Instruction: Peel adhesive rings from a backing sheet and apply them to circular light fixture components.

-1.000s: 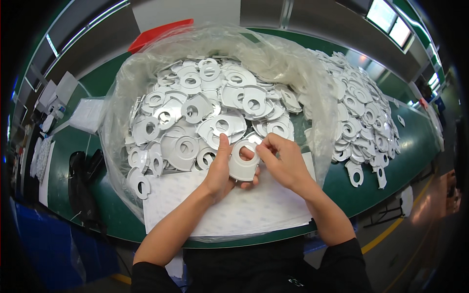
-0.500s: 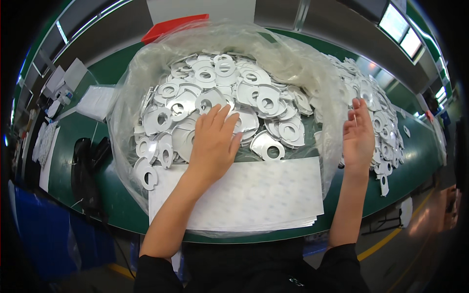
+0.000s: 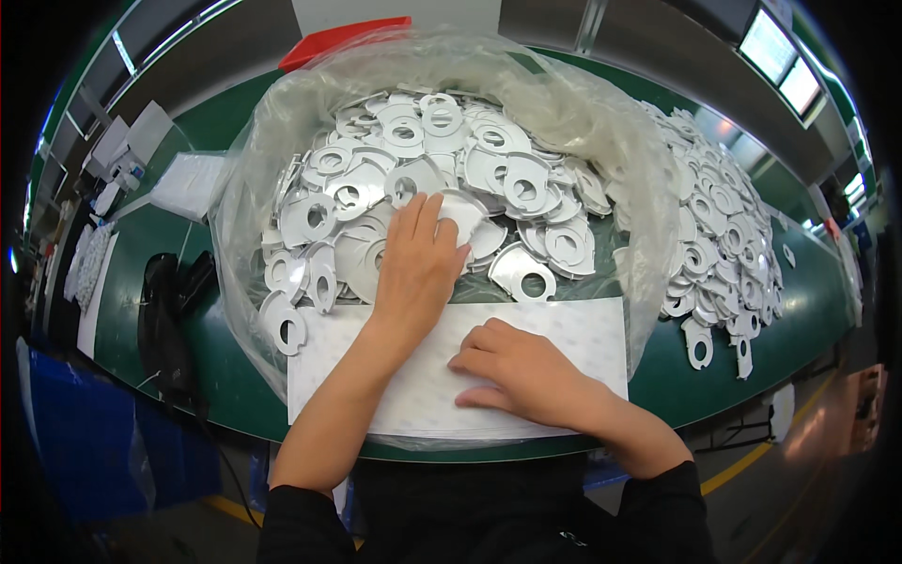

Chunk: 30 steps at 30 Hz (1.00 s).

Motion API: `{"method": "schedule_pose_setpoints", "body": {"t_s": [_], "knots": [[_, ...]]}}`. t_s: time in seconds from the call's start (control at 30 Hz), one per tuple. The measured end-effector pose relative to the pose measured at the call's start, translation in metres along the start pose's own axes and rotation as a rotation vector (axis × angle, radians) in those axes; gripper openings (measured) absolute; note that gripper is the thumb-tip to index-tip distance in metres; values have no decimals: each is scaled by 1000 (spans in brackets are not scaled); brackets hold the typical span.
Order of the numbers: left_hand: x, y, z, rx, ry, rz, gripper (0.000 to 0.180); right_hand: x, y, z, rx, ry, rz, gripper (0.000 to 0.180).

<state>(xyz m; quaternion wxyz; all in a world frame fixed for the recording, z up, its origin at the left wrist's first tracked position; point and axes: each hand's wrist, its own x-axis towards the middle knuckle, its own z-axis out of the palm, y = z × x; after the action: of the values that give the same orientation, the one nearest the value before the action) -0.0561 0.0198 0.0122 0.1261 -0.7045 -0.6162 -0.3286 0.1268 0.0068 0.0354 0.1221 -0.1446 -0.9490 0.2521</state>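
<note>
My left hand point(image 3: 418, 268) reaches into a heap of flat white plastic parts point(image 3: 404, 136), each with a round hole. Its fingers and thumb close on one white plastic part point(image 3: 462, 211) at the near side of the heap; the fingers hide some of the grip. Over a stack of white sheets point(image 3: 395, 414) in front of the heap is my right hand point(image 3: 521, 371), palm down. Its fingers bend loosely with the thumb apart, and nothing shows in it. Whether it touches the top sheet I cannot tell.
A clear plastic bag point(image 3: 583, 103) lies open around the heap. Right of it, a second pile of white parts point(image 3: 723, 216) spreads over the green table point(image 3: 803, 329). At the left lies a black tool point(image 3: 164, 329) with a cord. A red tray point(image 3: 343, 42) stands behind.
My right hand has swung left from beside the second pile to above the sheets. My left hand's fingers have drawn closer together around a part in the heap.
</note>
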Motion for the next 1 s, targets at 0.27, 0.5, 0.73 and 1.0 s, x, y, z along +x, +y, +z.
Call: {"method": "schedule_pose_setpoints", "body": {"t_s": [0.27, 0.5, 0.73, 1.0], "knots": [[3, 2, -7, -961, 56, -451, 36, -2, -10, -3, 119, -197, 54, 31], [-9, 29, -5, -2152, -176, -1038, 64, -2, -9, -5, 136, -209, 29, 25], [-14, 21, 9, -2107, -410, -878, 52, -7, -6, -11, 167, -217, -75, 17], [-14, 29, 5, -2196, -337, -767, 54, -20, 13, -77, 973, 42, -207, 21]]}}
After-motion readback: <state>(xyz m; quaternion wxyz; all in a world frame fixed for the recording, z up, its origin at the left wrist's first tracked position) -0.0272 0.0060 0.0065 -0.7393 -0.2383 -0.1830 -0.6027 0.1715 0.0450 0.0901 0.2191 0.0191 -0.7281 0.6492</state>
